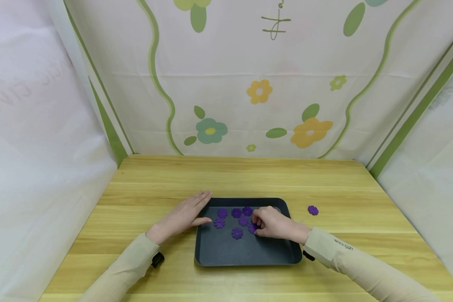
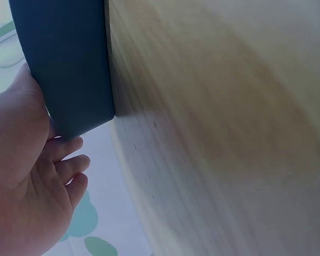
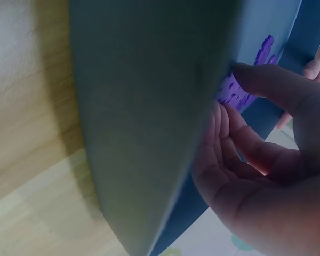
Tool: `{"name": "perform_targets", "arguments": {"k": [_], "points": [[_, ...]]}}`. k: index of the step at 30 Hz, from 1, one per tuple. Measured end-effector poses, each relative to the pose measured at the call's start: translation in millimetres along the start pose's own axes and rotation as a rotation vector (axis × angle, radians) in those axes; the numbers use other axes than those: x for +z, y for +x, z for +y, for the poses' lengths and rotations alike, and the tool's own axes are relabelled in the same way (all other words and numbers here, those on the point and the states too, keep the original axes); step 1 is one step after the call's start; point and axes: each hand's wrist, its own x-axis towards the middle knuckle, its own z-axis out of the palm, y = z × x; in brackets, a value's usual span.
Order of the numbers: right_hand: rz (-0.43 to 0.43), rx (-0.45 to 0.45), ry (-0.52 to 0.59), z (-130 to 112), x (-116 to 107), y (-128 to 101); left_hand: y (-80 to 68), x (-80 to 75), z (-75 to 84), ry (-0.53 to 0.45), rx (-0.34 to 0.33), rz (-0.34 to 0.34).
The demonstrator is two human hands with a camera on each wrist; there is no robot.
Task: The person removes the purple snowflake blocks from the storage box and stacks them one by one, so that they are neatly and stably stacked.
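So there's a dark tray [image 1: 245,256] sitting on the wooden table [image 1: 154,184], and everything kind of revolves around that. Inside the tray there's a little cluster of purple flower-shaped pieces, all bunched up in the half away from the person. The right hand [image 1: 273,223] is inside the tray at the right edge of that cluster, fingers curled in and pinching one purple flower piece [image 1: 252,228] that lies flat on the tray floor. From the right wrist view you can see the thumb and fingertips [image 3: 266,85] closing on the purple piece [image 3: 232,93] right against the tray's surface.

The other loose pieces [image 1: 237,233] sit just left of that hand, near each other, some touching. I count about six including the pinched one, though the hand may hide more.

The left hand [image 1: 185,216] is flat and relaxed, fingers straight and together, resting on the table against the tray's left rim, thumb lying over the edge. The left wrist view shows the palm [image 2: 21,176] beside the tray's wall [image 2: 69,64].

One stray flower piece [image 1: 313,210] lies on the table just right of the tray, outside it.
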Motion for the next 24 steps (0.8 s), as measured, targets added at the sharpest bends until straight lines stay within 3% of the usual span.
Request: {"name": "perform_targets", "arguments": {"k": [24], "points": [[-0.017, 0.027, 0.042, -0.3, 0.0, 1.9, -0.4, 0.7, -0.1, 0.004, -0.006, -0.007]]}}
